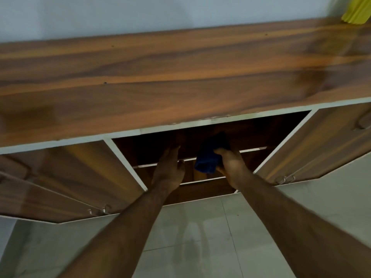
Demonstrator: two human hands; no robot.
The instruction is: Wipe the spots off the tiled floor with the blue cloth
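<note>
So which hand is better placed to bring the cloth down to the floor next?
Right. The right hand already grips the blue cloth at the open cabinet; the left hand holds nothing.

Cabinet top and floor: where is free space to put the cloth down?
The wooden cabinet top is bare along its length, up to the yellow object at its far right end. The tiled floor between the forearms is also free. The open compartment is crowded by the left hand, right hand and blue cloth.

Lighting dim and warm. Motion blur softens the whole frame. Open cabinet recess [210,141] in deep shadow. Faint sheen on floor tiles [200,237]. Wide-angle bending at edges.
</note>
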